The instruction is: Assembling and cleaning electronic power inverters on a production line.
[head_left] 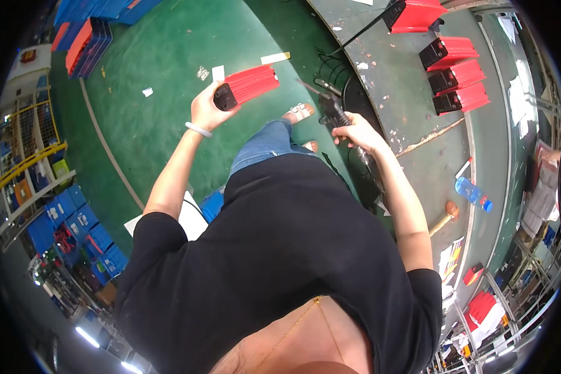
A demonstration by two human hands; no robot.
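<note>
My left hand (207, 111) is closed around the black end of a red ribbed metal housing (254, 85), held up over the green floor with its red body pointing right. My right hand (359, 132) is wrapped round a black handheld power tool (334, 111) with a thin tip, which looks like an electric screwdriver. Its tip points toward the housing, and a gap lies between them. The fingers partly hide the tool's grip. Dark cables (338, 67) hang near it, beside the bench edge.
A green-topped workbench (411, 134) runs along my right side. On it are several red housings with black ends (458, 78), a water bottle (474, 194) and a mallet (445, 218). Blue bins (68, 212) stand at the left, stacked crates (90, 47) at the far left.
</note>
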